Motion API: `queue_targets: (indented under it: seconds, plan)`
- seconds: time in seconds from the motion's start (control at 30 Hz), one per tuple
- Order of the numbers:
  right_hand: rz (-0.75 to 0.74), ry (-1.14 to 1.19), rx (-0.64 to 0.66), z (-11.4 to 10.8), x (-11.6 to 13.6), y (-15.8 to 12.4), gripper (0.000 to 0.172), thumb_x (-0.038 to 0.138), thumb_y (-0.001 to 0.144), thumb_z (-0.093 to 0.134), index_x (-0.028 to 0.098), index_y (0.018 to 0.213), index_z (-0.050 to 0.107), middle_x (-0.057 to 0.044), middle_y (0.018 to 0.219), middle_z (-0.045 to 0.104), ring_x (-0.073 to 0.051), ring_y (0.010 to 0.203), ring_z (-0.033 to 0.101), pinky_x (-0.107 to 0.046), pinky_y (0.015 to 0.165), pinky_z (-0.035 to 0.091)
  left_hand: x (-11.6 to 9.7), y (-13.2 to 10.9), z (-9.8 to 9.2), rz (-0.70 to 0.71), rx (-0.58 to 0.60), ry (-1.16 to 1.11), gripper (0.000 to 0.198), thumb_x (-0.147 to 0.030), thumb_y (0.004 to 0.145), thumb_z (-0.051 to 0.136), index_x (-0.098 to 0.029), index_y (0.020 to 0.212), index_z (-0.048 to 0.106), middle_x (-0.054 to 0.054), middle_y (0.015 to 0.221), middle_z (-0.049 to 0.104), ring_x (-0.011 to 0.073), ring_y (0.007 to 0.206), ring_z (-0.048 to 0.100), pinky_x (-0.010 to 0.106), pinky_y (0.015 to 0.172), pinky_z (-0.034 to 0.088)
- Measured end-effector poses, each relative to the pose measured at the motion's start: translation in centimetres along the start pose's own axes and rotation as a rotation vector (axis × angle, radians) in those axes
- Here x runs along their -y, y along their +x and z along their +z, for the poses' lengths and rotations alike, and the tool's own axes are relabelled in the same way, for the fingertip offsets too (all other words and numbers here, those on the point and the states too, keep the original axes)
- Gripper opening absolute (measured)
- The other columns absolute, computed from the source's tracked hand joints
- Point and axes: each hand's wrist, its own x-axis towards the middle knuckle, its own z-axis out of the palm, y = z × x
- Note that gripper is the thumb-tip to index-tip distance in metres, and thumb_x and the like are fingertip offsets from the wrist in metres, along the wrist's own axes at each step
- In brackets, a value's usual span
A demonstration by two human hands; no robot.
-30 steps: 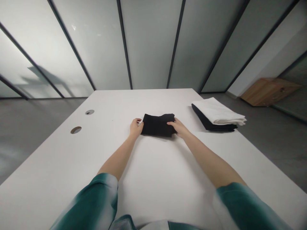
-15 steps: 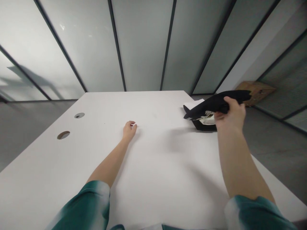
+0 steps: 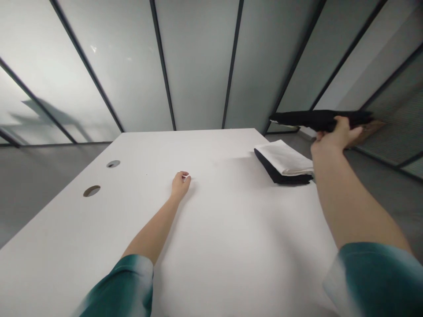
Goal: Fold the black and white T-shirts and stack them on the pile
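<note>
A folded black garment [image 3: 304, 118] is gripped by my right hand [image 3: 333, 134], up off the table near its far right corner, with thumb and fingers closed on it. Its shape is flat and long, seen nearly edge-on. Just below and left of it, a folded white cloth [image 3: 280, 155] lies on a folded black cloth [image 3: 280, 178], making a small stack. Part of the stack's right end is hidden by my right forearm. My left hand [image 3: 180, 185] rests on the white table, fingers loosely curled, with a gap to the thumb and nothing visible between them.
The white table [image 3: 211, 229] has two round holes, a nearer one [image 3: 91, 191] and a farther one [image 3: 113, 164], at its left. Frosted glass panels [image 3: 198, 66] with dark frames stand behind it. A wooden box [image 3: 368, 132] sits beyond on the right, partly covered by the garment.
My right hand has lifted the black garment up and to the right, away from the stack, uncovering the white cloth. My left hand has barely moved.
</note>
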Motion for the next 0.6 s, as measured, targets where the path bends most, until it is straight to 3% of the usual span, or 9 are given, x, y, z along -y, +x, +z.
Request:
queue_targets:
  seconds: [0.07,0.13,0.23,0.6]
  plan:
    - [0.134,-0.142,-0.154,-2.5,-1.9,-1.7,0.024,0.008,0.077,0.049,0.027,0.088,0.039,-0.002,0.119,0.055,-0.011,0.084,0.059,-0.028,0.06,0.047,-0.1,0.0,0.0,0.005,0.004,0.006,0.017,-0.029,0.082,0.054,-0.019,0.094,0.062,0.01,0.102,0.069,0.022,0.093,0.065,0.038,0.087,0.051]
    - [0.328,-0.34,-0.15,-4.8,-3.8,-3.6,0.036,0.003,0.068,0.059,0.027,0.083,0.037,-0.001,0.108,0.058,-0.011,0.076,0.057,-0.028,0.056,0.046,-0.2,0.0,0.0,0.01,0.003,0.011,0.016,-0.028,0.082,0.055,-0.02,0.093,0.062,0.009,0.102,0.069,0.0217,0.093,0.065,0.037,0.087,0.051]
    - [0.482,-0.503,-0.107,-6.8,-5.3,-5.0,0.035,0.004,0.068,0.063,0.026,0.078,0.038,0.001,0.091,0.057,-0.012,0.067,0.053,-0.026,0.048,0.041,-0.1,-0.1,0.0,0.012,0.001,0.016,0.015,-0.029,0.082,0.055,-0.021,0.093,0.062,0.008,0.102,0.069,0.0216,0.093,0.065,0.037,0.087,0.051]
    - [0.665,-0.447,-0.056,-7.7,-4.1,-3.4,0.024,0.003,0.071,0.045,0.023,0.067,0.034,0.007,0.066,0.039,-0.006,0.047,0.027,-0.018,0.038,0.019,0.2,0.0,0.1,0.02,-0.005,0.017,0.018,-0.03,0.081,0.055,-0.021,0.094,0.063,0.008,0.102,0.07,0.0218,0.092,0.065,0.038,0.086,0.051]
